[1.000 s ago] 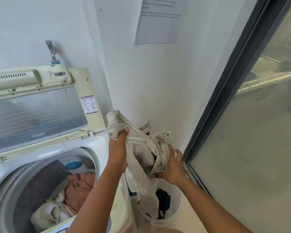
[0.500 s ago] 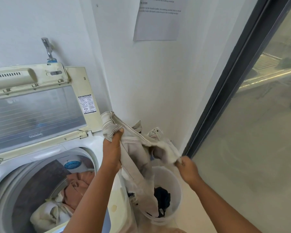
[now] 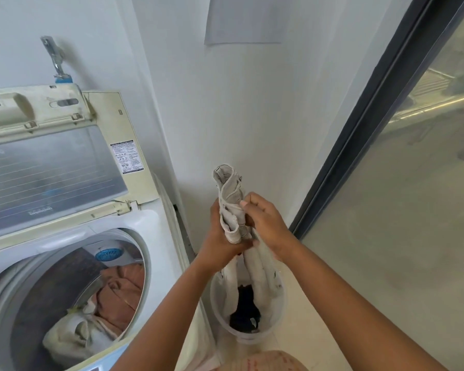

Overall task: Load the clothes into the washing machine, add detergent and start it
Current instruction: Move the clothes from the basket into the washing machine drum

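Cream garment bunched upright, long axis vertical, lower end trailing into white basket on tiled floor. Left hand and right hand both clench it. Washing machine left, lid raised; white wall behind.

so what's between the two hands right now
Head view: a bunched cream garment is clamped between the left hand and right hand, above the bucket.

Both forearms bare to the elbow; pinkish patterned garment below.
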Motion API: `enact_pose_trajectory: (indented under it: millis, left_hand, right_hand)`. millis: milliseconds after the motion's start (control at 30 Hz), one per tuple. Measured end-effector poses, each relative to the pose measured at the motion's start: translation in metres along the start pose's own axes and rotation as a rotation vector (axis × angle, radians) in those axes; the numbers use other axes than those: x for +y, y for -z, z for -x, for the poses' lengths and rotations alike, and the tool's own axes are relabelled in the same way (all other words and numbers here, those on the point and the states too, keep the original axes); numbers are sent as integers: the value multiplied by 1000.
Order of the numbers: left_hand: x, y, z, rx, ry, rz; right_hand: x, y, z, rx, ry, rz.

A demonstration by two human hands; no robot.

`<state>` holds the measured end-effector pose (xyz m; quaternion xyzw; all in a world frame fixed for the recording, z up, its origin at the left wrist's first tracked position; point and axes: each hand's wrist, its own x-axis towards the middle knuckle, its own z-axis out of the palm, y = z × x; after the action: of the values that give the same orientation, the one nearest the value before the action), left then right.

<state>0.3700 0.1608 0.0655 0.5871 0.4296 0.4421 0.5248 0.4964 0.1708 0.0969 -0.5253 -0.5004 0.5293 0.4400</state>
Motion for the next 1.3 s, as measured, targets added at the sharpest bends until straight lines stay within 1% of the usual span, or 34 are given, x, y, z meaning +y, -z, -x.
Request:
enact_pose_trajectory:
  millis: [100, 133, 167, 233, 267, 300, 333, 367, 400, 467, 533, 600, 700, 767, 800, 833, 900, 967, 1033, 1100, 1167, 1200, 1267, 1300]
  left_hand:
    - [-5, -4, 3, 221, 50, 82]
    - [-7, -3, 2, 273, 55, 83]
    - [-8, 1, -1, 304, 60, 91]
    - [-8, 12, -9, 307, 47, 128]
    - [-7, 18, -14, 284, 40, 152]
    - [-4, 24, -17, 250, 38, 180]
    - [-4, 31, -21, 214, 40, 213]
    - [-3, 38, -23, 176, 52, 256]
    - [-2, 45, -25, 139, 78, 305]
    - [-1, 56, -22, 67, 151, 392]
    - [-2, 60, -19, 13, 204, 420]
    - [-4, 58, -18, 41, 188, 346]
    - [-3, 50, -23, 163, 55, 189]
    - [2, 39, -28, 203, 45, 144]
    - [7, 32, -28, 190, 57, 160]
    - [11, 26, -30, 148, 73, 200]
    - [16, 21, -36, 42, 112, 264]
    - [22, 26, -42, -57, 132, 268]
    - [29, 34, -46, -160, 122, 213]
    - [31, 40, -43, -249, 54, 71]
    - [27, 43, -34, -239, -17, -37]
    - [18, 44, -29, -192, -61, -117]
    - [-12, 43, -16, -68, -159, -355]
    - [-27, 40, -6, -28, -173, -452]
  right_hand:
    - [-9, 10, -8, -151, -47, 23]
    - [-8, 14, -13, -151, -43, 30]
    - [-8, 17, -17, -100, -4, 61]
    - [-4, 26, -25, 161, 139, 253]
    - [-2, 30, -28, 296, 206, 346]
    - [1, 34, -30, 395, 252, 396]
    - [2, 38, -30, 445, 247, 387]
    - [4, 45, -32, 440, 197, 328]
    - [6, 51, -32, 387, 119, 232]
    - [10, 62, -31, 185, -17, 41]
    - [16, 65, -29, -29, -62, -66]
    - [18, 62, -29, -170, -51, -16]
    - [17, 55, -33, -302, -56, 238]
    - [14, 40, -32, -369, -37, 392]
    - [14, 29, -31, -352, -23, 449]
    - [13, 17, -28, -284, -11, 486]
    - [12, 1, -23, -64, 14, 515]
    - [10, 0, -22, 90, 59, 511]
    - [6, 4, -21, 188, 109, 488]
    - [3, 5, -21, 280, 139, 385]
    - [2, 4, -21, 377, 149, 217]
    - [1, 3, -22, 417, 148, 128]
    - [-6, 3, -23, 479, 128, -55]
    - [-12, 3, -22, 498, 123, -177]
